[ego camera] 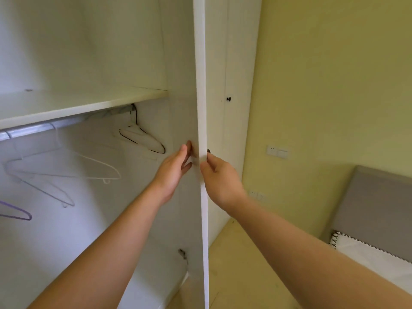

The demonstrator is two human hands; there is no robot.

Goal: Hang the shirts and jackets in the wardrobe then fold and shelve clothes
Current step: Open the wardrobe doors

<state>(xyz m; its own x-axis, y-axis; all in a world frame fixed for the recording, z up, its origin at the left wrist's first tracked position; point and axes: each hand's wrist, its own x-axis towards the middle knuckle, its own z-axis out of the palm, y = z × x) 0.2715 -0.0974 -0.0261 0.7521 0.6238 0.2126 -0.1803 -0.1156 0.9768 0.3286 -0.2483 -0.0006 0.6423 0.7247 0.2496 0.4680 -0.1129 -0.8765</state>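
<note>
While the wardrobe door (201, 108) stands edge-on, the left hand (172, 172) presses straight fingers on its inner face; the right hand (219, 177) pinches the outer knob (208, 150). Bare hangers (142, 139) hang on the rail (33, 130).

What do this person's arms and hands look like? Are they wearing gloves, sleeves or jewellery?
Both forearms are bare as far as the picture shows, with no sleeves in view. The left hand and the right hand are ungloved. No watch, bracelet or ring shows on either wrist or hand, though parts of both hands are hidden.
</note>
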